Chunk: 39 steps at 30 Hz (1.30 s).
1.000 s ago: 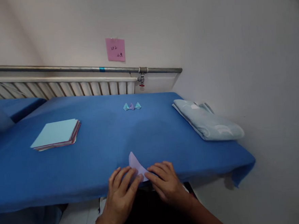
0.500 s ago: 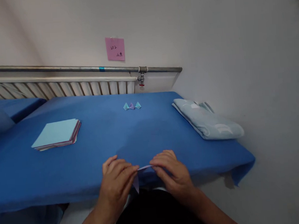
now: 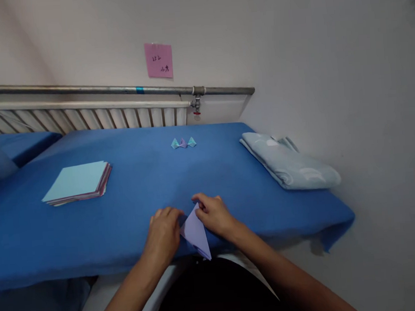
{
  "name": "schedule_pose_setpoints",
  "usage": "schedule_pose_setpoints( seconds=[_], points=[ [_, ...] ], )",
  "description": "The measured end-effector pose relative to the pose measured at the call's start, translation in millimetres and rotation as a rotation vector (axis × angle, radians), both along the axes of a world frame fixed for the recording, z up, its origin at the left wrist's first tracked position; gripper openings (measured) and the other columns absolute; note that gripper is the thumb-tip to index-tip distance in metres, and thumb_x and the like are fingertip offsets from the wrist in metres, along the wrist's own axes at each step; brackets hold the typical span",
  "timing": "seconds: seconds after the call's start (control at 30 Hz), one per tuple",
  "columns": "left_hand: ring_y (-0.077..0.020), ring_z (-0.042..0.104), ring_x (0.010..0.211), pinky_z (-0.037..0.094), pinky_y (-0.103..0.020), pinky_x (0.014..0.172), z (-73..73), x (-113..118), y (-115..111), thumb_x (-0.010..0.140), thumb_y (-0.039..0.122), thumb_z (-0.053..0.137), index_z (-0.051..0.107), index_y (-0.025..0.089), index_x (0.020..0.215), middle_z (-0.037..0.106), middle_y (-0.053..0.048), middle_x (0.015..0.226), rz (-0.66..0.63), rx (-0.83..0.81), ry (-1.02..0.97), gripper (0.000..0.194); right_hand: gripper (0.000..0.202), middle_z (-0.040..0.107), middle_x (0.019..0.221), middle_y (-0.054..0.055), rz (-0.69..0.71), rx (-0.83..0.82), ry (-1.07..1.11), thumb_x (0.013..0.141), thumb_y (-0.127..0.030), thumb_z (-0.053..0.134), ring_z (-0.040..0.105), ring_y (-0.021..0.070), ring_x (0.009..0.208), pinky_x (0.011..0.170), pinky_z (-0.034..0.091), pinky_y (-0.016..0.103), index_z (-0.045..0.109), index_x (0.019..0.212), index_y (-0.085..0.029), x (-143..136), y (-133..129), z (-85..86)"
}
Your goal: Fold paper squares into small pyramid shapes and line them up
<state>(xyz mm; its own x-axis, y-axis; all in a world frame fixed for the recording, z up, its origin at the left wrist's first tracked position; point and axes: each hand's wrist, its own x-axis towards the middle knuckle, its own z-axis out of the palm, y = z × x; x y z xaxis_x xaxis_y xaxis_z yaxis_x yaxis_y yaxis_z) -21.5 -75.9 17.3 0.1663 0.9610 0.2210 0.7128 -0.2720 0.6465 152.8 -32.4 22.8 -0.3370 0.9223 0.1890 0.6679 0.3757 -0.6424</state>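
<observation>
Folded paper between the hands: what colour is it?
Pale lilac-purple, plain; the folded paper shows best in the head view.

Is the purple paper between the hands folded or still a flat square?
Folded: the purple paper shows a triangular shape, pointing toward the person, with both hands at its upper edges.

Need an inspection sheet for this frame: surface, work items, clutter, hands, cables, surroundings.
Surface: blue sheet over a bed-like top, front edge draped.
Work items: lilac paper, folded to a triangle, at the front edge.
Clutter: paper stack at left; three small folded pieces at the back; folded cloth at right.
Hands: left hand presses the paper's left side; right hand pinches its top corner.
Cables: nothing seen.
Surroundings: radiator and pipe along the wall; pink note above.
</observation>
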Motion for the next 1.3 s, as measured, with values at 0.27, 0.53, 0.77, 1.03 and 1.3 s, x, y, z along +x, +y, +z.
schedule_pose_setpoints(
  seconds=[0.27, 0.53, 0.77, 1.03, 1.3],
  points=[
    [-0.0174, 0.062, 0.083, 0.035, -0.042, 0.091, 3.7, -9, -10, 0.069, -0.003, 0.044, 0.061, 0.024, 0.095, 0.069, 0.002, 0.088, -0.365, 0.106, 0.150, 0.042, 0.031, 0.067, 0.074, -0.002, 0.199, 0.061, -0.111, 0.073, -0.006, 0.058, 0.060, 0.0144, 0.071, 0.075, 0.034, 0.030, 0.065, 0.100, -0.020, -8, 18, 9.2],
    [-0.0182, 0.063, 0.089, 0.030, -0.044, 0.095, -5.9, -13, -5, 0.089, 0.023, 0.050, 0.060, 0.025, 0.095, 0.069, 0.000, 0.098, -0.380, 0.110, 0.230, 0.011, 0.011, 0.066, 0.090, 0.004, 0.014, 0.170, -0.003, 0.083, -0.015, 0.055, 0.060, 0.0162, 0.081, 0.077, 0.039, 0.032, 0.059, 0.093, -0.019, 25, -27, 14.2],
    [-0.0189, 0.061, 0.096, 0.034, -0.040, 0.089, -8.5, -11, -2, 0.089, 0.024, 0.051, 0.058, 0.025, 0.104, 0.068, -0.002, 0.104, -0.348, 0.159, 0.229, 0.016, 0.011, 0.066, 0.089, 0.004, 0.104, 0.417, 0.065, 0.085, -0.014, 0.054, 0.058, 0.0172, 0.083, 0.077, 0.040, 0.033, 0.061, 0.090, -0.020, 48, -80, -3.1],
    [-0.0170, 0.061, 0.089, 0.037, -0.036, 0.084, -12.8, -7, -6, 0.089, 0.022, 0.051, 0.063, 0.025, 0.094, 0.068, -0.002, 0.098, -0.311, 0.299, 0.263, 0.013, 0.026, 0.063, 0.105, 0.008, 0.226, 0.499, -0.175, 0.083, -0.011, 0.056, 0.054, 0.0210, 0.094, 0.082, 0.039, 0.038, 0.062, 0.107, -0.020, 42, -81, -27.6],
    [-0.0173, 0.060, 0.089, 0.036, -0.039, 0.089, -23.3, 3, -11, 0.091, 0.016, 0.046, 0.061, 0.022, 0.095, 0.068, -0.003, 0.099, -0.224, 0.426, 0.294, 0.017, 0.024, 0.066, 0.102, 0.008, 0.190, 0.563, -0.189, 0.089, -0.011, 0.050, 0.054, 0.0204, 0.089, 0.079, 0.038, 0.037, 0.064, 0.105, -0.020, 52, -67, -26.9]
  ],
)
